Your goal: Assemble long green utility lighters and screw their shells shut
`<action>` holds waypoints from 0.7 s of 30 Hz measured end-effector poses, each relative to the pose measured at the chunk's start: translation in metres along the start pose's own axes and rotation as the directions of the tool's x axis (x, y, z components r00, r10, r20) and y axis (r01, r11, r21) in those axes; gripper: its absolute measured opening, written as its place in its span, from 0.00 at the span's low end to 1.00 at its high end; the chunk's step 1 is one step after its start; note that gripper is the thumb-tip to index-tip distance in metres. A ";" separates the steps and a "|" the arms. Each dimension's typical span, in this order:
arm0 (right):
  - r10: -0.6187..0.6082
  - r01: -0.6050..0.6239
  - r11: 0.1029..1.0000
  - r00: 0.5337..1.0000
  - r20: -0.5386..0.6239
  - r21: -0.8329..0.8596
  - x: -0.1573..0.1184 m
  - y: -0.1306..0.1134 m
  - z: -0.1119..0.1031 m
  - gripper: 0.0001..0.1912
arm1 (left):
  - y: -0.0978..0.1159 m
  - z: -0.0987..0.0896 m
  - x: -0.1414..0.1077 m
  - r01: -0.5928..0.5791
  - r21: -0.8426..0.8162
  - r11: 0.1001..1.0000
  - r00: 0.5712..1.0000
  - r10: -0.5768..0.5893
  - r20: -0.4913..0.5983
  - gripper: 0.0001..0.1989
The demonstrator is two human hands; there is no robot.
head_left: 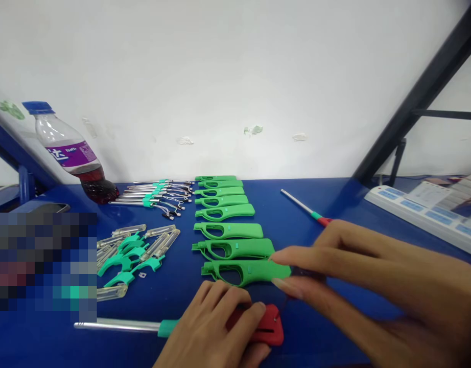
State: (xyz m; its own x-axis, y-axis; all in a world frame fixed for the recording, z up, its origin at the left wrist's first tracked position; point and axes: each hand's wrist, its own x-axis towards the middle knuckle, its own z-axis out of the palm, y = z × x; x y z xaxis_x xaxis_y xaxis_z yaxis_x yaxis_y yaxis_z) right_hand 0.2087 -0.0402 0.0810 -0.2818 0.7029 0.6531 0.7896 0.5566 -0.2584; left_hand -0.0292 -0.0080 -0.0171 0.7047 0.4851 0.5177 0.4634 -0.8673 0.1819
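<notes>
Red-handled lighter lies on the blue table close in front of the person, its metal tube pointing left, and the left hand grasps its handle. The right hand has thumb and forefinger parted, their tips seen at the end of the nearest green handle shell; whether they touch it or pinch anything, I cannot tell. The step in hand looks like steadying the lighter; the next move seems to call for a firm left grip and precise right fingertips.
</notes>
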 end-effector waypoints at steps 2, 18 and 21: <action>0.015 -0.015 1.000 1.000 0.012 -0.017 0.004 -0.001 0.002 0.09 | -0.001 -0.002 -0.002 0.000 0.029 1.000 1.000 0.001 -0.028 0.09; 0.109 -0.129 0.971 0.988 0.105 0.203 0.029 -0.021 0.023 0.12 | -0.010 -0.015 -0.013 0.076 0.097 0.992 0.997 -0.078 0.019 0.12; 0.114 -0.152 0.939 0.984 0.138 0.310 0.030 -0.022 0.025 0.08 | -0.010 -0.015 -0.011 0.061 0.110 0.992 0.998 -0.060 -0.010 0.10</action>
State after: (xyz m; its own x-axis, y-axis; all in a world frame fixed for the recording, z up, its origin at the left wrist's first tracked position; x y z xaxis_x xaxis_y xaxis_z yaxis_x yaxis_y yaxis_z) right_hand 0.1688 -0.0199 0.0885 -0.2625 0.8160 0.5151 0.6152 0.5527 -0.5621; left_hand -0.0493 -0.0068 -0.0122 0.6702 0.5356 0.5138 0.5618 -0.8185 0.1204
